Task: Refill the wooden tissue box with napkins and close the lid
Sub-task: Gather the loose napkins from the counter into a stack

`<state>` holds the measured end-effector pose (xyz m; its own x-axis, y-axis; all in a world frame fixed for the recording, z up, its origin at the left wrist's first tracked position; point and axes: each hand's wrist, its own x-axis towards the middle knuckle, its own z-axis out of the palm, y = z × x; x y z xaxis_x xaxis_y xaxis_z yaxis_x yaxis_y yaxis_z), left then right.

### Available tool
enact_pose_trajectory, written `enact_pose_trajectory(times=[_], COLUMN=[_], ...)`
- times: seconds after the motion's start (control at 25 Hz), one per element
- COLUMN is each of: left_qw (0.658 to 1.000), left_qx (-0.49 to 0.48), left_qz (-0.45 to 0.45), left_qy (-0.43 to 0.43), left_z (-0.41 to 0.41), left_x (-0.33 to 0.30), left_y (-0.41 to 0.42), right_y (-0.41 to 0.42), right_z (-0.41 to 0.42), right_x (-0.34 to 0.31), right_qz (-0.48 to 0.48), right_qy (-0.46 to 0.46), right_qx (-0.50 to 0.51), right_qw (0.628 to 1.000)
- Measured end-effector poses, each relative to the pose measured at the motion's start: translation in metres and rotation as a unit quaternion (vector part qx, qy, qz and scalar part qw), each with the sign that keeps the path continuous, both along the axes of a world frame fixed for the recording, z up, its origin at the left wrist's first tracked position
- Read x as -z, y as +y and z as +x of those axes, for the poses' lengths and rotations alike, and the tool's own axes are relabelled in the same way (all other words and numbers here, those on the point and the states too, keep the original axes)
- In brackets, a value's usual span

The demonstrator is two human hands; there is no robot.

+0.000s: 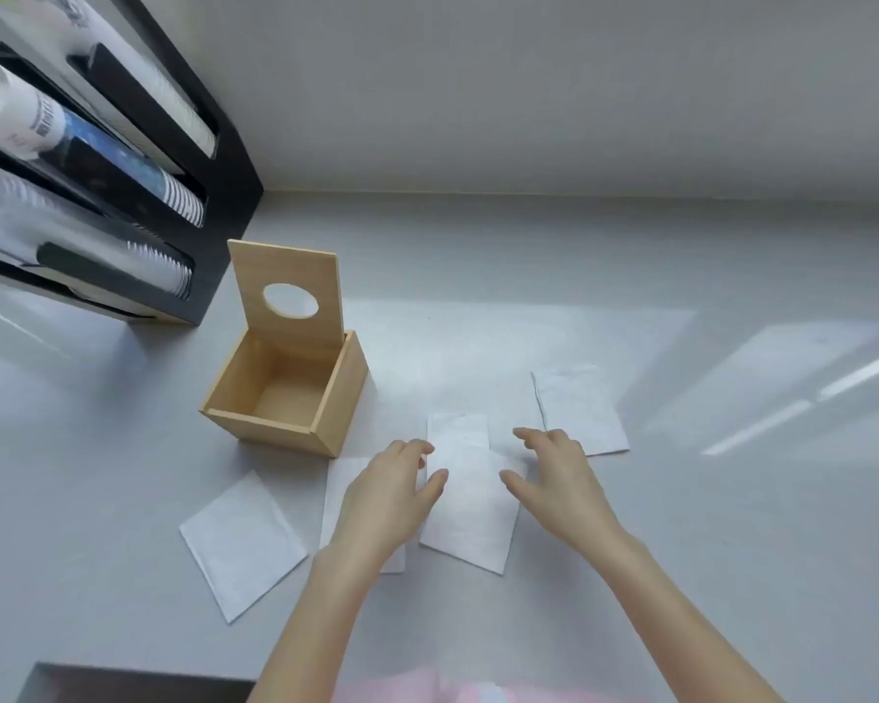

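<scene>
The wooden tissue box (295, 428) stands on the grey counter with nothing inside. Its lid (288, 289), with a round hole, is propped upright at the back. Several white napkins lie flat in front of it. One napkin (470, 499) lies between my hands, a second napkin (242, 542) at the left, another napkin (582, 413) at the right, and one napkin (338, 492) partly under my left hand. My left hand (392, 492) and my right hand (559, 482) hover over the middle napkin's two side edges, fingers spread, holding nothing.
A black rack (224, 159) with stacked cups and lids stands at the back left, close to the box. A wall (529, 93) runs along the counter's far edge. A dark object (123, 684) sits at the near left edge.
</scene>
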<state>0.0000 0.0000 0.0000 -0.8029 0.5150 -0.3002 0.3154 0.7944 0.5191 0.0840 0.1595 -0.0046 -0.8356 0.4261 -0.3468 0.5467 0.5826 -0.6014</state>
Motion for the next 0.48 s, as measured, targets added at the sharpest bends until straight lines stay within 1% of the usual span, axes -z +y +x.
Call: enact_pose_trajectory(times=[0.08, 0.2, 0.36, 0.48], left_qw=[0.999, 0.999, 1.0, 1.0], left_qx=[-0.027, -0.029, -0.024, -0.022], left_qz=[0.006, -0.004, -0.009, -0.013], left_qy=[-0.02, -0.043, -0.017, -0.01], left_z=[0.0, 0.007, 0.014, 0.019], left_x=[0.007, 0.017, 0.024, 0.024], left_y=[0.001, 0.002, 0.004, 0.005], right_y=[0.0, -0.002, -0.002, -0.002], right_z=[-0.003, -0.006, -0.01, -0.009], right_x=[0.003, 0.01, 0.017, 0.02], right_qz=[0.043, 0.081, 0.101, 0.09], right_qy=[-0.02, -0.049, -0.056, -0.043], right_qx=[-0.004, -0.008, -0.006, -0.011], right_qw=[0.999, 0.995, 0.993, 0.995])
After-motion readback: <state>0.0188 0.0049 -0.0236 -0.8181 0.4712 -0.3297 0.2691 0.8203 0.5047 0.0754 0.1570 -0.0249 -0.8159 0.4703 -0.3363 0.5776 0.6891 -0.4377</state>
